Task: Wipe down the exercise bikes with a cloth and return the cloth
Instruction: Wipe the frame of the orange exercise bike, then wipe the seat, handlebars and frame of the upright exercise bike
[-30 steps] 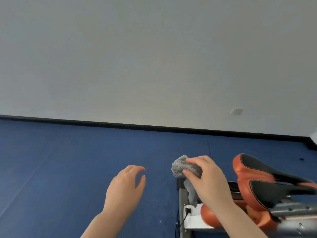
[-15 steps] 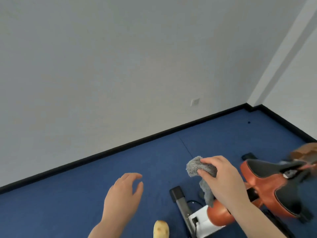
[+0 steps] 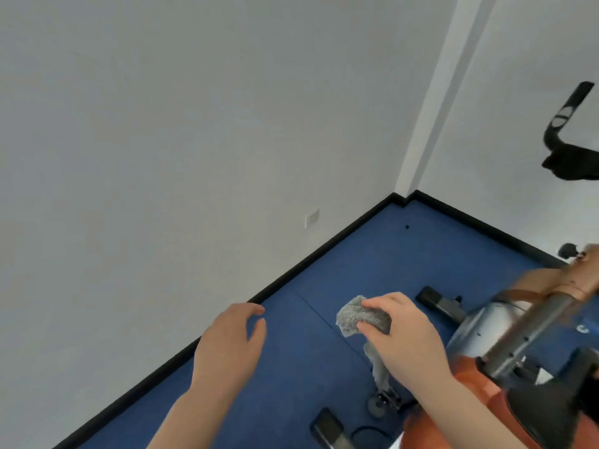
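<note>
Grey and fluffy, the cloth (image 3: 359, 315) sat bunched in my right hand (image 3: 405, 338), fingers and thumb clamped around it, with a loose tail of fabric hanging down below the palm. I held it up in the air above the blue floor (image 3: 372, 254), just left of the exercise bike (image 3: 505, 345) and not touching it as far as I could see. The bike filled the lower right of my view: an orange body, a silver-grey post running diagonally up to a copper-coloured part, and a black piece at the bottom right edge that was too blurred for me to name. Below my right wrist a pedal (image 3: 382, 400) showed, and two black feet of the bike's base rested on the floor, one beyond my knuckles and one near the bottom edge.

My left hand (image 3: 227, 348) hovered well apart from the cloth, empty, fingers loosely curled and spread with the thumb out. Beyond both hands a black skirting board (image 3: 291, 273) ran along white walls into a corner, with a small white wall plate (image 3: 312, 218) on the left wall. A dark handlebar (image 3: 564, 137) jutted in at the upper right.
</note>
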Action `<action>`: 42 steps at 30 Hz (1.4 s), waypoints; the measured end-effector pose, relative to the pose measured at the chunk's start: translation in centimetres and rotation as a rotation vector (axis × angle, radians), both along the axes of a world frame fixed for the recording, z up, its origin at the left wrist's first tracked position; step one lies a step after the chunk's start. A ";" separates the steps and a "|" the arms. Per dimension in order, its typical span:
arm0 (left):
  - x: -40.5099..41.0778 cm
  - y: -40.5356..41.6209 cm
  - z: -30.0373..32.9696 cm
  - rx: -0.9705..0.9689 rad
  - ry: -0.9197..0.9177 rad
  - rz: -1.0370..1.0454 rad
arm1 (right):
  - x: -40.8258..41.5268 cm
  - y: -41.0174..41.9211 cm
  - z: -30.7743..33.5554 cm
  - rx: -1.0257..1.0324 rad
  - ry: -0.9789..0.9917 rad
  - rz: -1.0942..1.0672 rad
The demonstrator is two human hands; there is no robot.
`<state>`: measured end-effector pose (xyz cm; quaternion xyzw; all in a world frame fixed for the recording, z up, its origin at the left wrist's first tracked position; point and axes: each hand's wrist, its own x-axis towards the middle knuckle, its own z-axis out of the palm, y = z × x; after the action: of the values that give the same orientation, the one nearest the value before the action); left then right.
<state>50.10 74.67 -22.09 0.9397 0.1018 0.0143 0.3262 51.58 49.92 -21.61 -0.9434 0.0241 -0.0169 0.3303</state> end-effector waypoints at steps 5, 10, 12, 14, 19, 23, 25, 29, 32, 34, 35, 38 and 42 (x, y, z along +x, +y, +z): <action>10.6 2.4 -1.0 0.028 0.016 -0.196 | 7.2 2.3 0.3 -0.028 -0.032 -0.188; 21.7 2.8 0.2 0.078 -0.036 -0.464 | 11.9 3.2 1.4 -0.016 -0.059 -0.452; 25.7 1.5 0.5 0.071 -0.052 -0.554 | 13.1 2.7 1.7 -0.037 -0.049 -0.528; 28.5 -0.7 0.9 0.042 -0.042 -0.632 | 14.0 2.0 2.2 -0.042 -0.043 -0.602; 33.3 -7.6 1.2 -0.012 -0.050 -0.852 | 16.2 -1.4 3.2 -0.088 -0.073 -0.778; 37.0 -13.8 1.2 0.001 -0.086 -0.978 | 18.7 -5.8 3.0 -0.075 -0.120 -0.867; 38.8 -17.1 1.4 0.015 -0.098 -1.021 | 19.7 -8.4 3.0 -0.071 -0.133 -0.916; 42.1 -24.0 2.0 0.014 -0.105 -1.079 | 21.5 -13.5 2.9 -0.053 -0.109 -0.947; 44.2 -29.1 2.5 -0.037 -0.135 -1.115 | 23.3 -17.5 3.2 -0.043 -0.108 -0.984; 45.1 -31.9 2.9 -0.035 -0.135 -1.160 | 24.4 -19.7 3.7 -0.041 -0.122 -1.009; 45.5 -33.1 3.1 -0.026 -0.138 -1.182 | 25.0 -20.6 4.1 -0.045 -0.136 -1.014; 47.2 -37.4 3.6 -0.037 -0.150 -1.218 | 27.0 -24.0 4.9 -0.058 -0.178 -1.031; 49.3 -44.0 4.1 -0.099 -0.152 -1.300 | 29.5 -29.4 5.8 -0.135 -0.237 -1.106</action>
<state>99.41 30.66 -18.01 0.7900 -0.5095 -0.1240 0.3175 81.12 20.57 -15.77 -0.8010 0.4762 -0.2948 0.2114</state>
